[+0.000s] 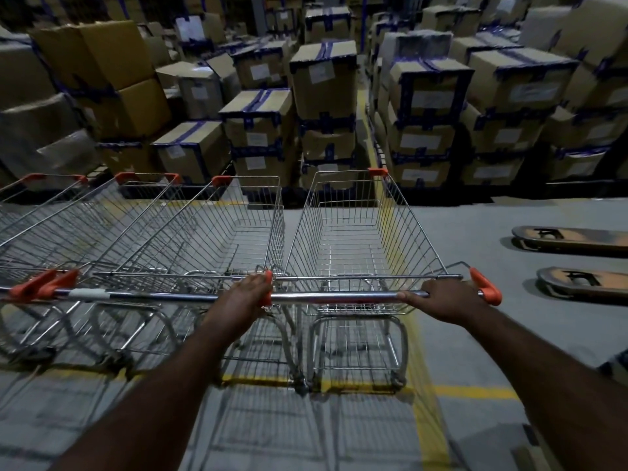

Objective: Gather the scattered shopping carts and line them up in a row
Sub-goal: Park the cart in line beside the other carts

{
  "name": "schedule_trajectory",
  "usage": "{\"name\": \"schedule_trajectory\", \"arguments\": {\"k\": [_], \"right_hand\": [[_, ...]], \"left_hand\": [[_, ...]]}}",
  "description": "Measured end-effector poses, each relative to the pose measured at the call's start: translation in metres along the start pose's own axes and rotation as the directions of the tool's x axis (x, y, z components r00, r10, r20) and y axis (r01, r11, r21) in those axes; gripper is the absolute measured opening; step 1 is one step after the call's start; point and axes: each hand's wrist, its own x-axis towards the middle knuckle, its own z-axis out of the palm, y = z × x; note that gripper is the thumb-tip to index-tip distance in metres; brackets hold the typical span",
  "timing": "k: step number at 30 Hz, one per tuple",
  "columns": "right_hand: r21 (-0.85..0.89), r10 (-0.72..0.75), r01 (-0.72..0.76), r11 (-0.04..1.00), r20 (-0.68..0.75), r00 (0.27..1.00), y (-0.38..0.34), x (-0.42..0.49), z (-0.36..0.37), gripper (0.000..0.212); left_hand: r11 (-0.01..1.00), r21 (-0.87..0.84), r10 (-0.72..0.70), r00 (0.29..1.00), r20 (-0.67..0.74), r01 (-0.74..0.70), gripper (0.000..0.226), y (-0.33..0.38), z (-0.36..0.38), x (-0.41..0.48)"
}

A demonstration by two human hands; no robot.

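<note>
Our left hand (pixel 249 295) and right hand (pixel 445 300) are both wrapped around the handle bar (pixel 339 296) of the rightmost cart (pixel 360 232), whose far-left corner cap we cannot see. We count three more carts (pixel 142 229) side by side to its left, the farthest cut off by the frame edge. Stacked boxes (pixel 326 83) fade into darkness behind, and two pallet-jack forks (pixel 574 239) run off the right edge.

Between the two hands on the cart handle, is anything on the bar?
Nothing. In the head view the left hand and right hand grip the handle bar of the rightmost cart, and the stretch between them is bare metal.
</note>
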Motion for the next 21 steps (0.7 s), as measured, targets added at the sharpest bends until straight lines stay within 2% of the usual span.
{"name": "schedule_trajectory", "arguments": {"k": [4,8,13,21], "right_hand": [[0.063,0.005,-0.006,0.998,0.020,1.000,0.011,-0.005,-0.011,0.104],[-0.165,0.118,-0.122,0.979,-0.030,0.993,0.032,-0.014,-0.012,0.107],[-0.088,0.144,-0.152,0.985,-0.085,0.986,0.033,-0.020,-0.003,0.111],[-0.084,0.167,-0.172,0.981,-0.065,0.984,0.033,-0.020,-0.001,0.124]], "left_hand": [[0.999,-0.030,-0.022,1.000,-0.016,0.021,0.065,0.002,0.000,0.000],[1.000,-0.014,-0.022,1.000,-0.012,0.022,0.068,0.000,0.004,0.001],[0.997,-0.054,-0.056,0.998,-0.012,0.056,0.074,-0.001,0.009,0.002],[0.995,-0.069,-0.075,0.996,-0.039,0.072,0.072,-0.001,0.012,0.002]]}}
